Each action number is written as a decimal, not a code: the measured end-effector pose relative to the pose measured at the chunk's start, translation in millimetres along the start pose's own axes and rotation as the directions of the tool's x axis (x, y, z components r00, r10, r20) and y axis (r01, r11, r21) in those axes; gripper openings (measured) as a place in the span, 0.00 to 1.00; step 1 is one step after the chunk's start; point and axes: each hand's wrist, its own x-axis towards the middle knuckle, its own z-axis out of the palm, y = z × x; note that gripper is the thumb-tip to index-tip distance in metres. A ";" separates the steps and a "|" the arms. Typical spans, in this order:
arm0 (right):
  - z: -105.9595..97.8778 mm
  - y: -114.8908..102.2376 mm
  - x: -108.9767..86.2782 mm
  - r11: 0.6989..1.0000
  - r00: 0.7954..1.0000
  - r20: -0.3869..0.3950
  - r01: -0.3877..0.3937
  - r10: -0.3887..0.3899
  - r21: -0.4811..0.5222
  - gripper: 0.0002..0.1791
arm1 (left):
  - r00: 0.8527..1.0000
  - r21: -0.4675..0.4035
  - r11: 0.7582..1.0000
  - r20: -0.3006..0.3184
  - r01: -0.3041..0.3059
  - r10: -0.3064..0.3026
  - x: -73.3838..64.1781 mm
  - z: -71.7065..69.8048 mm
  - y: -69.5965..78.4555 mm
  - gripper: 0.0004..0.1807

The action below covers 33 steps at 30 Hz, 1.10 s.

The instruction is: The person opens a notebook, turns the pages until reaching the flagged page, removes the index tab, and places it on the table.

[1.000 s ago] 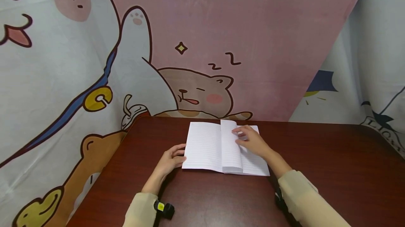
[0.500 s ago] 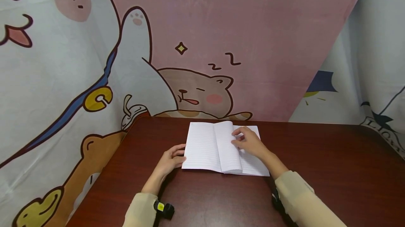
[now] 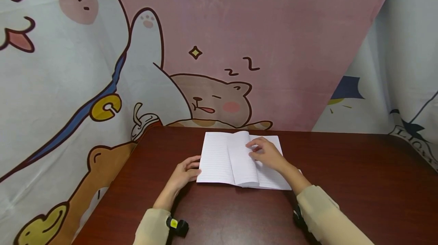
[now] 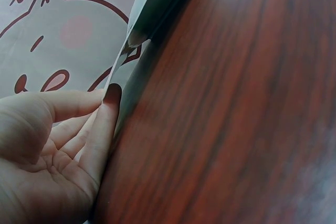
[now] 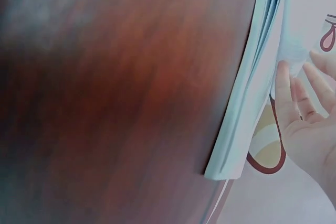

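Observation:
An open notebook (image 3: pixel 215 157) with lined white pages lies on the table. A blank-looking leaf (image 3: pixel 242 161) bows up along its middle, its free edge leaning left over the lined page. My left hand (image 3: pixel 184 173) pinches the notebook's left edge, the thumb above and fingers beneath, as the left wrist view shows. Over the right half, my right hand (image 3: pixel 269 154) touches the raised leaf with loosely extended fingertips. In the right wrist view its fingers (image 5: pixel 284 85) stand spread beside the pale leaf, above the layered edge of the notebook.
The dark reddish-brown table (image 3: pixel 362 184) extends around the notebook on both sides and in front. Behind it hangs a pink and white cloth (image 3: pixel 294 47) printed with cartoon animals. A black wrist camera (image 3: pixel 178 226) sits at the left cuff.
The raised leaf has swung left, its free edge spreading further over the left page. My right hand has moved slightly left with it. My left hand has kept its place.

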 end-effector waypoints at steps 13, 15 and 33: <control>11.0 -5.7 3.9 0.999 0.999 0.013 -0.029 0.029 0.027 0.14 | 0.999 -0.005 1.000 -0.029 0.017 -0.018 4.3 1.4 -3.6 0.27; 13.6 -6.4 4.5 0.998 0.999 0.035 -0.032 0.030 0.050 0.14 | 0.999 -0.005 1.000 -0.033 0.018 -0.018 4.3 1.7 -4.0 0.25; 24.8 -14.1 1.6 0.995 0.967 0.241 0.069 -0.085 0.075 0.16 | 1.000 -0.010 1.000 0.020 0.001 -0.001 3.2 -1.7 -5.3 0.27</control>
